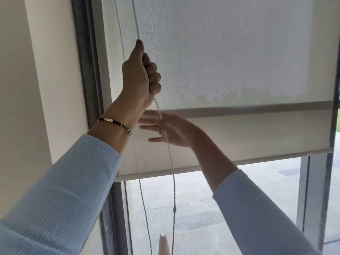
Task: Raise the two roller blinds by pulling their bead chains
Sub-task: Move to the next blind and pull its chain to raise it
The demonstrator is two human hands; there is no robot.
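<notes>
The bead chain (166, 133) hangs almost straight down at the left edge of the window, in front of the two roller blinds: the sheer one (220, 57) behind and the opaque one (239, 137) in front. The left hand (140, 76) is fisted tight on its upper run, chain leaving the fist below. The right hand (169, 129), fingers spread and gripping nothing, sits just beneath the fist at the same strand, nearer for the following grab.

The window frame (95, 100) at the left carries the blinds. Two roller blinds hang in front of the glass (202, 208): the sheer blind (230, 52) ends higher, and the cream blind (248, 133) ends lower. Bead chains (173, 168) hang down in front of them. Paved ground (257, 190) shows outside.
</notes>
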